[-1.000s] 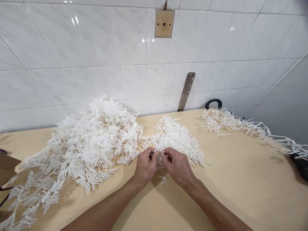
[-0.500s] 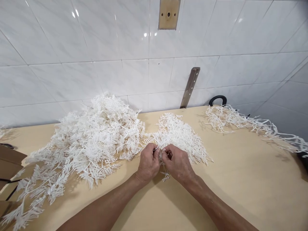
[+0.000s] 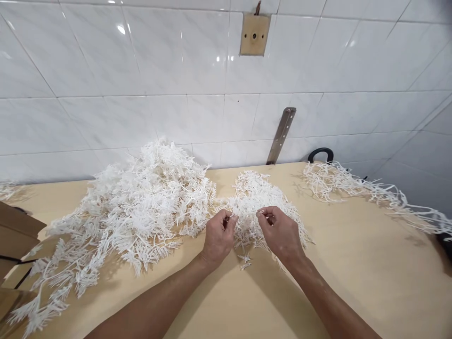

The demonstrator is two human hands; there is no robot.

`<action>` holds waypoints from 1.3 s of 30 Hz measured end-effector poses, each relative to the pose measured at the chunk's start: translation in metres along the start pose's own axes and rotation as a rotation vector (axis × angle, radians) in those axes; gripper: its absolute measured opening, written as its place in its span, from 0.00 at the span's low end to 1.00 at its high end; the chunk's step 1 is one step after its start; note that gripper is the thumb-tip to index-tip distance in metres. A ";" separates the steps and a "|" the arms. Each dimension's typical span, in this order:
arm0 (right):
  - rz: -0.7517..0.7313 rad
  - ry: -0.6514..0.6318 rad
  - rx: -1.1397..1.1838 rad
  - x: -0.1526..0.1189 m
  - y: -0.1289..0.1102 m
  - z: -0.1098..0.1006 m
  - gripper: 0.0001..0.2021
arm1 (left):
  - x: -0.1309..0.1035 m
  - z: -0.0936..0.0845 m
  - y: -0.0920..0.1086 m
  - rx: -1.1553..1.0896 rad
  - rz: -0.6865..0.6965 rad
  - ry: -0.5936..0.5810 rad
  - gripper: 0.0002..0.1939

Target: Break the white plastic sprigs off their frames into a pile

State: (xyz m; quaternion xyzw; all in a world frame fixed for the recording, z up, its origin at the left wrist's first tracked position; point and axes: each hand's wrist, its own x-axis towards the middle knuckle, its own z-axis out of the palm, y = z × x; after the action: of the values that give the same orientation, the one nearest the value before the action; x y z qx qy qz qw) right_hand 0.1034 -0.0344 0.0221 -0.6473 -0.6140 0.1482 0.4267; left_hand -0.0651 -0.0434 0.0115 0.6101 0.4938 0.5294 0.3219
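Observation:
My left hand (image 3: 219, 235) is closed in a pinch, with a small white plastic piece (image 3: 232, 215) barely showing at the fingertips. To its right, my right hand (image 3: 280, 230) also pinches thumb against finger; a tiny white bit shows at the tips, its shape too small to make out. Both hands hover at the near side of a pile of short white plastic sprigs (image 3: 263, 193). Several loose sprigs (image 3: 245, 260) lie on the table between the forearms. Left of my hands rises a larger heap of branching white plastic sprays (image 3: 151, 193).
Bare white stems (image 3: 353, 183) trail along the right side of the wooden table (image 3: 360, 263). Behind them is a black curved handle (image 3: 320, 153). A metal bracket (image 3: 281, 136) stands against the tiled wall (image 3: 148, 52). Cardboard boxes (image 3: 17, 230) sit at the left edge.
My hands have moved apart, the right one shifting to the right while the left stays nearly in place. The camera view has tilted slightly upward.

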 end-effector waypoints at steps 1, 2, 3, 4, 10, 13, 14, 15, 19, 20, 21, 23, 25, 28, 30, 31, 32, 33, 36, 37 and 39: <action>0.004 0.001 0.001 0.002 0.001 -0.004 0.09 | 0.001 0.000 -0.001 -0.027 -0.037 -0.001 0.15; 0.001 0.005 -0.004 0.002 0.000 -0.007 0.10 | 0.002 0.000 -0.002 -0.044 -0.061 0.003 0.16; -0.008 0.013 -0.012 0.002 -0.001 -0.010 0.11 | 0.003 0.000 -0.003 -0.051 -0.071 0.009 0.16; -0.021 0.017 -0.013 0.001 -0.002 -0.011 0.12 | 0.003 0.000 -0.003 -0.050 -0.076 0.015 0.16; -0.087 -0.272 0.163 -0.016 -0.020 -0.007 0.17 | 0.000 -0.001 0.002 -0.005 -0.102 -0.016 0.16; -0.042 -0.409 0.220 -0.021 -0.024 -0.002 0.18 | -0.001 -0.001 0.002 0.017 -0.104 -0.030 0.15; -0.017 -0.431 0.238 -0.021 -0.024 -0.001 0.18 | -0.001 -0.001 0.002 0.026 -0.103 -0.036 0.14; 0.012 -0.451 0.257 -0.022 -0.023 0.000 0.17 | -0.002 -0.001 0.001 0.038 -0.099 -0.044 0.14; 0.124 -0.514 0.349 -0.020 -0.019 0.002 0.15 | -0.003 -0.001 0.001 0.091 -0.078 -0.058 0.12; 0.145 -0.519 0.373 -0.019 -0.018 0.002 0.14 | -0.003 -0.001 0.001 0.090 -0.079 -0.059 0.12; 0.163 -0.521 0.397 -0.018 -0.018 0.002 0.14 | -0.003 -0.001 0.001 0.080 -0.085 -0.059 0.12; 0.195 -0.508 0.433 -0.017 -0.018 0.002 0.12 | -0.003 -0.001 0.002 0.032 -0.103 -0.060 0.13; 0.214 -0.481 0.446 -0.016 -0.018 0.001 0.12 | -0.003 0.000 0.003 -0.039 -0.126 -0.062 0.13; 0.219 -0.439 0.443 -0.015 -0.019 0.002 0.12 | -0.002 0.002 0.005 -0.149 -0.185 -0.059 0.14; 0.212 -0.414 0.445 -0.016 -0.019 0.004 0.12 | -0.001 0.002 0.006 -0.186 -0.232 -0.055 0.15; 0.201 -0.394 0.442 -0.017 -0.019 0.005 0.12 | -0.001 0.002 0.007 -0.191 -0.251 -0.058 0.16; 0.186 -0.372 0.431 -0.018 -0.018 0.006 0.12 | 0.000 0.002 0.008 -0.189 -0.266 -0.065 0.16; 0.166 -0.348 0.412 -0.019 -0.018 0.006 0.12 | 0.000 0.002 0.008 -0.181 -0.274 -0.079 0.17; 0.090 -0.276 0.340 -0.021 -0.017 0.008 0.12 | 0.000 0.002 0.009 -0.135 -0.262 -0.115 0.18; 0.066 -0.259 0.323 -0.021 -0.017 0.008 0.12 | -0.001 0.001 0.010 -0.112 -0.249 -0.117 0.17; 0.035 -0.238 0.303 -0.022 -0.017 0.008 0.12 | -0.001 0.001 0.010 -0.064 -0.223 -0.101 0.17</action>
State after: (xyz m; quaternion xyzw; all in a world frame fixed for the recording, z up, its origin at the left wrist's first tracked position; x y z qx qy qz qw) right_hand 0.0816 -0.0534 0.0223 -0.5640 -0.6195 0.3219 0.4410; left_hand -0.0614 -0.0476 0.0200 0.5667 0.5246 0.4746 0.4224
